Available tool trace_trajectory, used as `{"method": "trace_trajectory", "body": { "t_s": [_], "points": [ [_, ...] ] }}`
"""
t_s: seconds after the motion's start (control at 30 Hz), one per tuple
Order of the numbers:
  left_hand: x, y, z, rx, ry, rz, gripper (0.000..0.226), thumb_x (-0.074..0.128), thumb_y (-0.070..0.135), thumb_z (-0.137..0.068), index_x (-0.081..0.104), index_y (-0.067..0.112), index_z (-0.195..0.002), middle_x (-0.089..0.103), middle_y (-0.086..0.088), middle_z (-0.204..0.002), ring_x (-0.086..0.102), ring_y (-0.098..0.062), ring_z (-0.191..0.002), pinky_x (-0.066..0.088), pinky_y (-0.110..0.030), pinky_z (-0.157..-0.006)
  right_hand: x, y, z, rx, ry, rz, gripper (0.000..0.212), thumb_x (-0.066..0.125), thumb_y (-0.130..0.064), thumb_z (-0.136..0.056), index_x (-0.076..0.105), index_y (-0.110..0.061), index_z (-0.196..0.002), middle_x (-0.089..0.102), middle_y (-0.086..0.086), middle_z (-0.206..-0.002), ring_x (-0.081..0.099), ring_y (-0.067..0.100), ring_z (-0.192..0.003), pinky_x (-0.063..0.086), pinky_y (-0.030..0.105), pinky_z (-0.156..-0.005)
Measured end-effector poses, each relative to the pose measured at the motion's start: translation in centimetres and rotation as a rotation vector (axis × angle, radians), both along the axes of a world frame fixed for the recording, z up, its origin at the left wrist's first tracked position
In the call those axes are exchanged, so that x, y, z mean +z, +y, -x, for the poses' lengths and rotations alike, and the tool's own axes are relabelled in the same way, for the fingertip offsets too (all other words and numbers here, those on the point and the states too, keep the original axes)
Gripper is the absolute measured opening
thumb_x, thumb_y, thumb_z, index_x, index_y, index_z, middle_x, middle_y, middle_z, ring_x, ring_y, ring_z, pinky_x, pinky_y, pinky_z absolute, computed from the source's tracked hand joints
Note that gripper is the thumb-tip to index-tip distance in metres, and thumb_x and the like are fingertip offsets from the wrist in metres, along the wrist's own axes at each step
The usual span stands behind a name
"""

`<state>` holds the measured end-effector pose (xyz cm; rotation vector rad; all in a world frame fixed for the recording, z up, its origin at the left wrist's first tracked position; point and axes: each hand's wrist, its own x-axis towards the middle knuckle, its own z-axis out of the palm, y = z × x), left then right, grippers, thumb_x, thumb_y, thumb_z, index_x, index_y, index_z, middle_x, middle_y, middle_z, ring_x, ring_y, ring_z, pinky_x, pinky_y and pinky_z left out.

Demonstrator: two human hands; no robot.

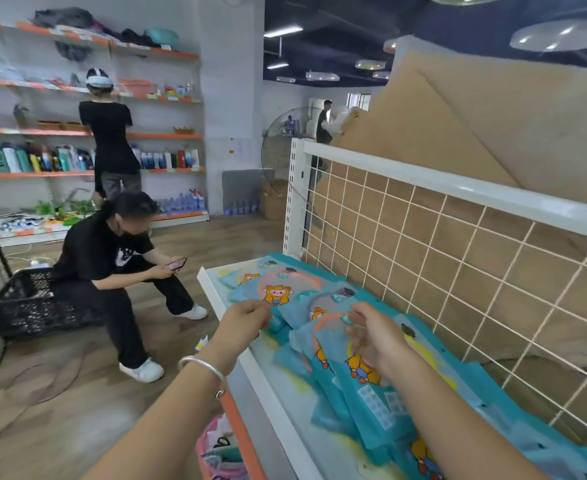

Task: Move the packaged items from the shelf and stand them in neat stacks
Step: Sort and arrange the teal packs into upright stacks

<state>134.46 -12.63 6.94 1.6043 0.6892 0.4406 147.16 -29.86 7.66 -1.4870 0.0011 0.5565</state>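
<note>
1. The shelf has a white front rim and a wire grid at its back. Its near end runs out of the bottom edge of the view.
2. Teal packets with a cartoon figure lie overlapping from the far left corner along the shelf. Some lean against the grid at the back edge. How many there are cannot be counted, since they cover one another.
3. The right hand pinches the top edge of one packet near the middle of the shelf, thumb against fingers. Blur softens the fingertips.
4. The left hand is curled just inside the front rim, at the left corner of the same cluster of packets. Its fingertips are turned away, so I cannot tell whether it grips anything.
5. A silver bracelet circles the left wrist.
6. Brown cardboard stands behind the grid, and its lower part is seen only through the wires.
7. Below the shelf's front edge a pink basket shows in part, with its contents unclear.
8. On the floor side, a person in black sits on a black crate holding a phone.
9. Another person stands facing wall shelving stocked with bottles.
</note>
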Motion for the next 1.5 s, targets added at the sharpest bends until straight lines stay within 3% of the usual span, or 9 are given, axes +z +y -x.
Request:
{"method": "trace_trajectory", "body": {
  "t_s": [0.43,0.57,0.73,0.9,0.93,0.97,1.1,1.23,1.5],
  "points": [
    [-0.3,11.5,-14.3,-0.256,0.208,-0.252,0.020,0.049,0.018,-0.093,0.064,0.006,-0.086,0.064,-0.012,-0.083,0.054,-0.022,-0.076,0.050,-0.034,-0.082,-1.3,7.6,-6.7,-0.132,0.058,0.091,0.008,0.053,-0.011,-0.090,0.057,-0.012,-0.083,0.053,0.005,-0.070,0.050,0.016,-0.058,0.028,0.024,-0.050],
    [0.6,8.8,-16.6,-0.616,0.158,-0.303,0.015,0.054,0.013,-0.086,0.067,0.009,-0.093,0.064,-0.006,-0.086,0.059,-0.017,-0.079,0.049,-0.027,-0.079,-1.4,6.9,-6.9,-0.142,0.035,0.126,0.014,0.056,-0.010,-0.090,0.052,-0.013,-0.077,0.045,0.005,-0.061,0.048,0.013,-0.051,0.025,0.021,-0.045],
    [-0.1,3.1,-18.5,-1.075,0.232,-0.446,0.021,0.051,0.004,-0.080,0.052,0.011,-0.059,0.048,0.001,-0.053,0.046,-0.008,-0.052,0.038,-0.024,-0.062,-1.3,3.1,-6.1,-0.302,-0.029,0.083,0.029,0.048,0.004,-0.085,0.040,-0.016,-0.065,0.032,0.007,-0.061,0.042,0.014,-0.047,0.032,0.021,-0.043],
    [-0.8,0.8,-19.5,-1.126,0.258,-0.657,0.039,0.050,0.007,-0.087,0.038,0.016,-0.051,0.037,0.000,-0.054,0.035,-0.011,-0.052,0.028,-0.021,-0.049,-1.1,0.5,-3.7,-0.463,-0.024,0.154,0.015,0.048,-0.002,-0.089,0.040,-0.014,-0.086,0.039,0.006,-0.069,0.039,0.015,-0.056,0.024,0.020,-0.045],
    [-1.0,0.6,-19.6,-1.125,0.247,-0.681,0.041,0.050,0.007,-0.086,0.034,0.014,-0.049,0.033,-0.002,-0.051,0.033,-0.013,-0.050,0.025,-0.023,-0.048,-1.5,0.0,-3.6,-0.496,-0.006,0.173,0.040,0.048,-0.001,-0.089,0.027,0.016,-0.117,0.040,0.006,-0.071,0.040,0.016,-0.058,0.026,0.022,-0.050],
    [-1.2,0.5,-19.6,-1.116,0.240,-0.701,0.042,0.052,0.008,-0.085,0.032,0.013,-0.048,0.030,-0.002,-0.050,0.032,-0.013,-0.049,0.022,-0.023,-0.046,-1.2,-0.1,-2.9,-0.519,-0.008,0.189,0.031,0.049,-0.001,-0.089,0.048,0.015,-0.115,0.043,0.007,-0.074,0.041,0.017,-0.061,0.028,0.024,-0.053],
    [-1.6,0.3,-19.7,-1.010,0.241,-0.656,0.040,0.063,0.015,-0.082,0.034,0.017,-0.055,0.036,0.003,-0.054,0.037,-0.010,-0.052,0.029,-0.016,-0.041,-0.6,-0.6,-1.5,-0.551,0.042,0.271,0.026,0.051,-0.003,-0.087,0.058,-0.001,-0.112,0.053,0.011,-0.082,0.045,0.018,-0.068,0.031,0.026,-0.053],
    [-1.2,-0.1,-19.3,-0.998,0.319,-0.646,0.040,0.068,0.022,-0.080,0.032,0.019,-0.066,0.041,0.005,-0.070,0.050,-0.017,-0.082,0.047,-0.028,-0.072,-0.8,-1.5,-0.6,-0.565,0.056,0.342,0.028,0.050,-0.006,-0.086,0.057,0.000,-0.112,0.055,0.013,-0.078,0.043,0.024,-0.068,0.031,0.028,-0.049],
    [-1.1,0.6,-19.3,-0.943,0.335,-0.097,0.018,0.071,-0.001,-0.077,0.061,-0.003,-0.091,0.056,-0.006,-0.064,0.050,-0.013,-0.045,0.040,-0.018,-0.038,-1.9,-1.7,0.5,-0.544,-0.055,0.462,0.024,0.048,-0.012,-0.094,0.055,-0.012,-0.116,0.058,0.006,-0.077,0.052,0.015,-0.064,0.042,0.022,-0.055]
  ]
}}
